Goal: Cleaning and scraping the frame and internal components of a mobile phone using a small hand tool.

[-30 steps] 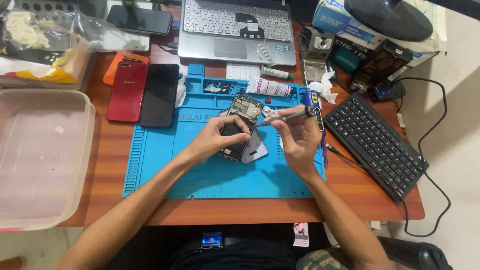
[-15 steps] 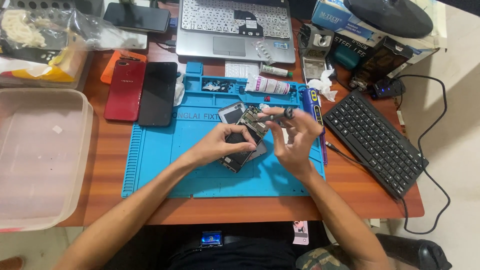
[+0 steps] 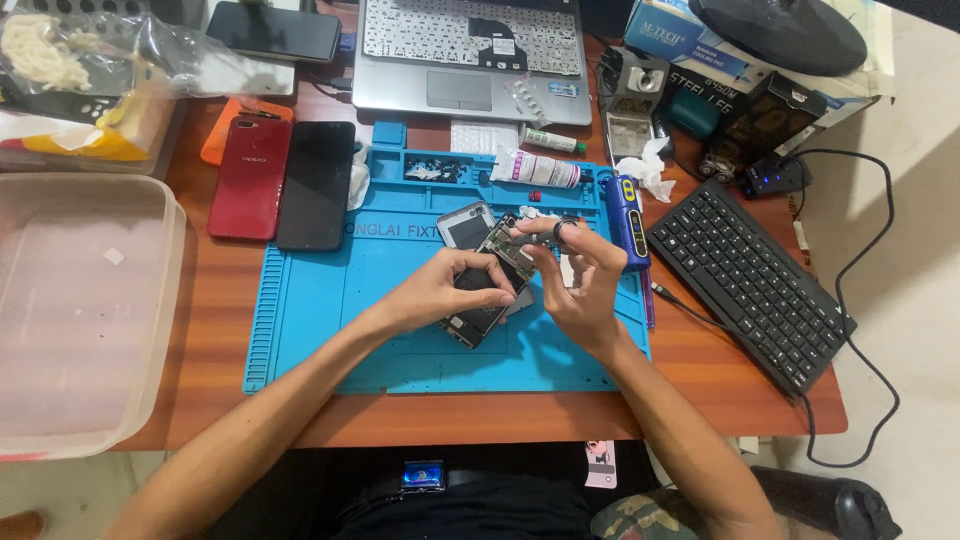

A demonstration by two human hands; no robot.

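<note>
**Opened phone on blue mat, both hands on it**

Blue repair mat (image 3: 330, 320) sits at centre of the wooden desk (image 3: 215, 300). Opened phone (image 3: 488, 290) lies tilted on the mat, circuit side up. Left hand (image 3: 440, 295) clamps its lower half, fingers curled over the dark body. Right hand (image 3: 580, 285) is at 3 o'clock of the phone, fingers spread fairly wide, thumb and forefinger pinched at the board near the top edge; whether they hold a part or tool, cannot tell, too small.

Risks, as judgement: phone sits off the mat surface at an angle, so a slip of the left grip could drop it. Pinch force at the board could bend or tear a small connector. Loose bits in the mat tray (image 3: 435, 170) at 12 o'clock could scatter if bumped by a wrist. Blue screwdriver (image 3: 628, 215) lies just beside the right hand and could roll.

Packages and labels, big to small: clear plastic tub (image 3: 80, 300) at 9 o'clock. Blue-and-white carton (image 3: 675, 40) at 1 o'clock, printed side up. Black box (image 3: 760, 125) at 2 o'clock. Clear bag (image 3: 60, 50) with pale contents at 10 o'clock. White tube (image 3: 535, 168) with pink label at 12 o'clock. White lettering strip along the mat's top.
</note>
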